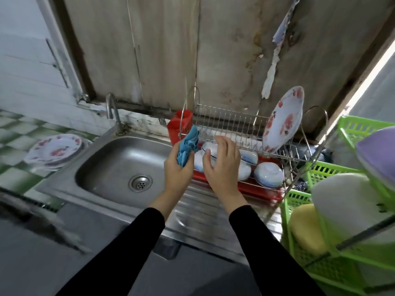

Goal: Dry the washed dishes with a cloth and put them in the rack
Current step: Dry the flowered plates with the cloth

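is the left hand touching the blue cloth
Touching. The head view shows the left hand gripping the cloth by its lower end.

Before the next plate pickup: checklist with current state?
1. Cloth in hand: ok, the left hand grips the blue cloth.
2. Free hand: ok, the right hand is open, holding nothing, over the bowls.
3. Right hand clear of the bowls: cannot tell, any contact is hidden.
4. Dishes left: ok, a stack of plates sits left of the sink.
5. Rack space: ok, the rack has one upright plate at its right end, and the upper slots to its left are bare.
6. Stack wet or dry: cannot tell.
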Available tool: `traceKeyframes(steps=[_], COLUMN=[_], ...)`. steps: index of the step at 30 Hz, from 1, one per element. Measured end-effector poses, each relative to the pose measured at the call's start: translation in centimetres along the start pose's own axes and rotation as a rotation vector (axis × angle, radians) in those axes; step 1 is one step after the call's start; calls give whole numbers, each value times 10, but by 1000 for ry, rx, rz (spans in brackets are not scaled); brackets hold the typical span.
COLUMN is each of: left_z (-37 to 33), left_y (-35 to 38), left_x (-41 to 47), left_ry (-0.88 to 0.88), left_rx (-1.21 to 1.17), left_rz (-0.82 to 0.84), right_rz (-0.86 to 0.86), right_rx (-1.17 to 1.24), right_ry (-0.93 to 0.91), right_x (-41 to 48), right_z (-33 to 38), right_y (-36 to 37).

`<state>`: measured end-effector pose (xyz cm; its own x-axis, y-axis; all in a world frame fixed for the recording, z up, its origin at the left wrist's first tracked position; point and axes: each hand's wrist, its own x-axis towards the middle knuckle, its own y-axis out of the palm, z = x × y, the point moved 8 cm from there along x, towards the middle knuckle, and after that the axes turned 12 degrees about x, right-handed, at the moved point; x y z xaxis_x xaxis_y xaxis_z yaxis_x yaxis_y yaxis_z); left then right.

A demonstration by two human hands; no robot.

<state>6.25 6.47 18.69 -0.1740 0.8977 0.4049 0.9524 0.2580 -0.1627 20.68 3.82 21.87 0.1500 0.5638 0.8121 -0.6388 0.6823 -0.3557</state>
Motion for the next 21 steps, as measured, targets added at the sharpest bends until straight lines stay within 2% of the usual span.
traceKeyframes(steps=[4,8,10,16,21], left_z=[45,90,106,165,196], left_y=[-69,-155,-206,-350,-438], left_x=[-7,-10,-11,-5,-3], left_ry=[-53,-159,-206,-430,-533], left_rx=[186,314,408,645,734], left_rz=[-37,-86,-125,-74,-57], right_rz=[285,773,937,1248,1295], right_rx=[19,-72,-109,-100,-97], right_ry=[102,214,211,168,144], right_x=[-33,-80,-101,-145,-149], right_z=[26,69,101,183,228], right_y=[72,170,213,321,377])
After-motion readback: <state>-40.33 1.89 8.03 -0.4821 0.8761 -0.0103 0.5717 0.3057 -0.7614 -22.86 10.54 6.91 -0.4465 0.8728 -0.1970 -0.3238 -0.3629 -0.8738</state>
